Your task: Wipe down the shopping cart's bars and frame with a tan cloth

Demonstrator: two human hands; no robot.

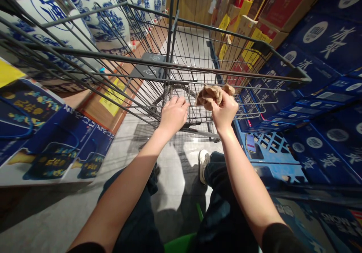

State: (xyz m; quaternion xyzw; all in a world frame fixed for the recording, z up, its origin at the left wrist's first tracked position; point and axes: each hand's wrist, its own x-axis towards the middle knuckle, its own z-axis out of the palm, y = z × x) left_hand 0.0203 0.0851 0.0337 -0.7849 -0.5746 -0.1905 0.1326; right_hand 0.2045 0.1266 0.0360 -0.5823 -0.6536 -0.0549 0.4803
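Note:
A dark wire shopping cart (pixel 181 66) stands in front of me in a shop aisle. My left hand (pixel 173 114) curls over the wires at the cart's near end, fingers closed around them. My right hand (pixel 224 111) is closed on a crumpled brown cloth (pixel 212 94), held against the cart's wire frame just right of my left hand. Both forearms reach forward from the bottom of the view.
Blue-and-white ceramic jars (pixel 93 15) line the left side above blue printed boxes (pixel 42 132). Stacked blue cartons (pixel 325 57) and a blue plastic crate (pixel 271 155) fill the right. Cardboard boxes (pixel 243 23) sit further back. My legs and a white shoe (pixel 203 162) are on the grey tiled floor.

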